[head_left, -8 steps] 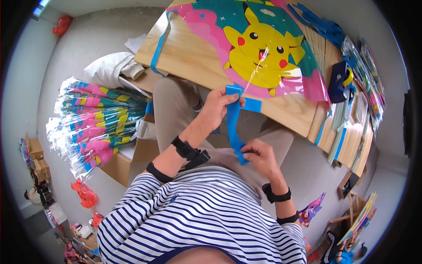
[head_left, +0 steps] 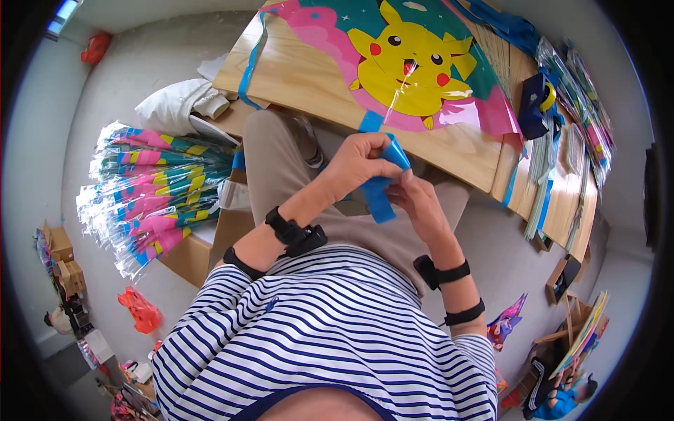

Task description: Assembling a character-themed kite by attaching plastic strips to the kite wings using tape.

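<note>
My left hand point(head_left: 357, 163) is closed with a pinch on a glossy blue plastic strip point(head_left: 397, 151), held above my lap near the table's front edge. Just to the right, my right hand point(head_left: 423, 202) meets the same strip with fingertips pressed together. Part of the strip hangs below the two hands. Another bit of blue strip point(head_left: 371, 122) lies at the table edge, beside a printed plastic sheet point(head_left: 407, 70) with a yellow cartoon animal on pink and green. That sheet is spread over the wooden table point(head_left: 295, 83).
Fan-shaped printed film bundles point(head_left: 158, 189) lie across a cardboard box point(head_left: 189, 259) at left, near a white cloth point(head_left: 175, 104). A dark blue holder with a yellow ring point(head_left: 537, 105), thin sticks and wrapped bundles point(head_left: 576, 116) sit at right. A person point(head_left: 562, 400) is at far lower right.
My right hand has come up from the strip's low end to beside my left hand. The left hand has moved slightly down from the table edge, and the strip is now bent between them.
</note>
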### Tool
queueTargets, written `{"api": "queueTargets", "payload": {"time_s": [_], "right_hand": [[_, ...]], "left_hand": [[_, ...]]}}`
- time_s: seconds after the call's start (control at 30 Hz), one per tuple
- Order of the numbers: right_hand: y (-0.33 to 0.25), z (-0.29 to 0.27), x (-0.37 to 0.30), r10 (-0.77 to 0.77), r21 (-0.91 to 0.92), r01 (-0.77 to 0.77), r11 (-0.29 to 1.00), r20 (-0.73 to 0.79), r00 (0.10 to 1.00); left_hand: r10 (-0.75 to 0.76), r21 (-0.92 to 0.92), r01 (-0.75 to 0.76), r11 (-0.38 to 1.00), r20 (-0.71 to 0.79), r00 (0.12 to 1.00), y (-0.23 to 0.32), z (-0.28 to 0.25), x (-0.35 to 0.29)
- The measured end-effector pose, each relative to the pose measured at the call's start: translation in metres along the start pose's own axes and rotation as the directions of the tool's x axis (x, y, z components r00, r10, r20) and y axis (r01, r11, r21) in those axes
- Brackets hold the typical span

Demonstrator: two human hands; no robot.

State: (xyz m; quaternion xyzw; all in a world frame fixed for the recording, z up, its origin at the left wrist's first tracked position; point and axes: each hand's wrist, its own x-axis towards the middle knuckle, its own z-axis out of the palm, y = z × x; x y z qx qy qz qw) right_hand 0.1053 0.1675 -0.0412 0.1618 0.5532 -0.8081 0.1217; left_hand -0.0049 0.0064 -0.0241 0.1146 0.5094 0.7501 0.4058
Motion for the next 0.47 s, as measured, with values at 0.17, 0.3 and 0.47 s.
{"api": "queueTargets", "payload": {"time_s": [0.17, 0.3, 0.47], "right_hand": [[-0.022, 0.024, 0.009, -0.111, 0.281, 0.136, 0.95, -0.102, 0.989], [-0.025, 0.025, 0.019, -0.151, 0.313, 0.199, 0.929, -0.171, 0.974], [-0.03, 0.007, 0.021, -0.312, 0.044, 0.344, 0.938, -0.327, 0.892]], "left_hand": [[0.13, 0.368, -0.102, 0.924, -0.052, 0.99, -0.001, -0.003, -0.013], [0.151, 0.408, -0.113, 0.906, -0.06, 0.987, -0.015, 0.002, -0.019], [0.074, 0.296, -0.018, 0.955, -0.179, 0.981, -0.011, -0.003, -0.023]]}}
